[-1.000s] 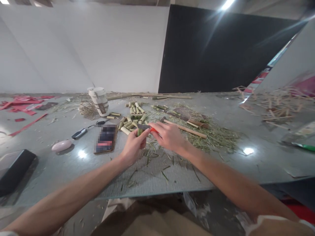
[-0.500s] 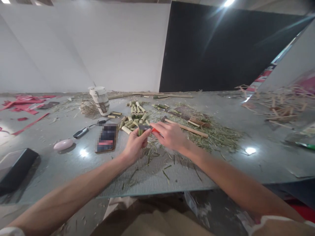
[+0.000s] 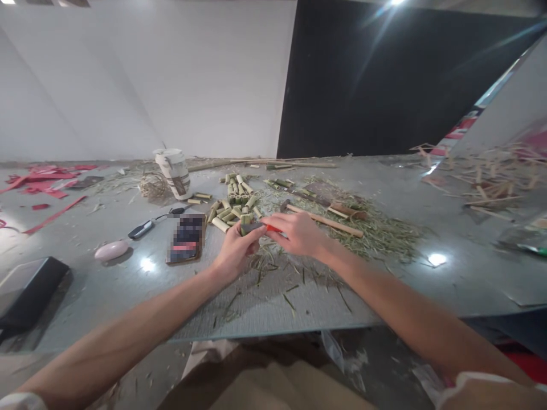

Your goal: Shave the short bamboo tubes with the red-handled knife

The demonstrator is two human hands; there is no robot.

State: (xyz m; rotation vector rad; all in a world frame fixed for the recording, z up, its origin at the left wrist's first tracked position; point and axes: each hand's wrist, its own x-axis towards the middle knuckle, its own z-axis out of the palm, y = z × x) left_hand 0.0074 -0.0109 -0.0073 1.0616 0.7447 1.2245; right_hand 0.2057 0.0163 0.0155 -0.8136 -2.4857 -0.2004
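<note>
My left hand (image 3: 235,250) is closed around a short green bamboo piece (image 3: 245,222), held upright above the table. My right hand (image 3: 299,233) grips a knife with an orange handle (image 3: 273,229); its dark blade (image 3: 252,228) lies across the top of the bamboo piece. Just behind my hands lies a heap of several short cut bamboo sections (image 3: 233,202). Green shavings (image 3: 273,265) are strewn under and in front of both hands.
On the grey table (image 3: 427,290) sit a phone (image 3: 187,238), a pink oval object (image 3: 111,250), a key fob (image 3: 141,229), a paper cup (image 3: 174,173), a twine ball (image 3: 151,185), a black box (image 3: 25,290) at left, red paper scraps (image 3: 43,182), long bamboo sticks (image 3: 325,221) and more shavings (image 3: 376,233) at right.
The blade has sunk a little lower onto the bamboo piece. Both hands stay nearly in place; the view has shifted slightly.
</note>
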